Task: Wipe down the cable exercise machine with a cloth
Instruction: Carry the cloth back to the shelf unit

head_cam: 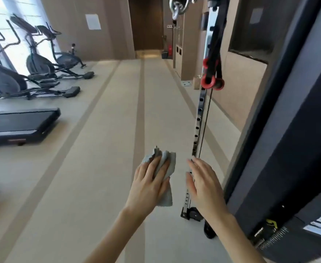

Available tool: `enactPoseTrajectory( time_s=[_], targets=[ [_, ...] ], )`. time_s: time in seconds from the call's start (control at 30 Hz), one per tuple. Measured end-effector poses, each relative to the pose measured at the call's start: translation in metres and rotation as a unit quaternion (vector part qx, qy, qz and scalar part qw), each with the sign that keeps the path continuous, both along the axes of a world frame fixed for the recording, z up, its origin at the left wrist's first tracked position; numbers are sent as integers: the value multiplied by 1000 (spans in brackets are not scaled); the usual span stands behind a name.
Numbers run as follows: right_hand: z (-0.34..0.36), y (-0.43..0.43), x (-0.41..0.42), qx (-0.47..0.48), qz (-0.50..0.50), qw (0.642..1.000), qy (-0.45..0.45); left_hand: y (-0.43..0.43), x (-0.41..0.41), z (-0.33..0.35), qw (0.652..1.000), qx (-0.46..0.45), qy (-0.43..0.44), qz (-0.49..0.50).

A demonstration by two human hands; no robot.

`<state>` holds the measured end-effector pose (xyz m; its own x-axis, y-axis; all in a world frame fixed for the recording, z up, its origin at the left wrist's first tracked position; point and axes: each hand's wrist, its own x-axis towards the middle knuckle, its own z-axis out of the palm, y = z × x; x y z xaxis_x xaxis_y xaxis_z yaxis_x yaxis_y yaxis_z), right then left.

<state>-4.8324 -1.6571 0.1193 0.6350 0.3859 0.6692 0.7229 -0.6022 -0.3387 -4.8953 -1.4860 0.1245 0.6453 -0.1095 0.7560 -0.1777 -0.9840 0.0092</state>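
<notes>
The cable machine's dark frame [281,141] fills the right side. Its chrome upright rail with holes [199,118] runs from the top down to a black base [192,215]. A handle with red ends [211,82] hangs on a black strap beside the rail. My left hand [148,185] holds a grey cloth [167,168], fingers laid over it, left of the rail. My right hand [201,181] is spread with straight fingers in front of the lower rail; I cannot tell whether it touches the rail.
A treadmill deck [21,124] lies on the left, with elliptical trainers [9,80] behind it by the window. A beige floor with darker stripes [140,103] stretches ahead to a brown door. A metal pulley carabiner [178,8] hangs at the top.
</notes>
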Motion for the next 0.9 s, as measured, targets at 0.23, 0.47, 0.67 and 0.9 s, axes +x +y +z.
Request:
enactPoseTrajectory(
  time_s=[0.23,0.47,0.67,0.9],
  targets=[
    [-8,128,-30,-10,81,997,7,121,-65,-7,995,6,-2,100],
    [-13,227,-52,-16,132,991,-2,215,-101,-23,985,-4,27,168],
    [-19,272,-38,-30,136,990,-16,264,-89,-39,986,-16,-4,168],
    [-36,324,28,-43,139,989,-10,319,-27,-57,990,-33,9,134]
  ],
)
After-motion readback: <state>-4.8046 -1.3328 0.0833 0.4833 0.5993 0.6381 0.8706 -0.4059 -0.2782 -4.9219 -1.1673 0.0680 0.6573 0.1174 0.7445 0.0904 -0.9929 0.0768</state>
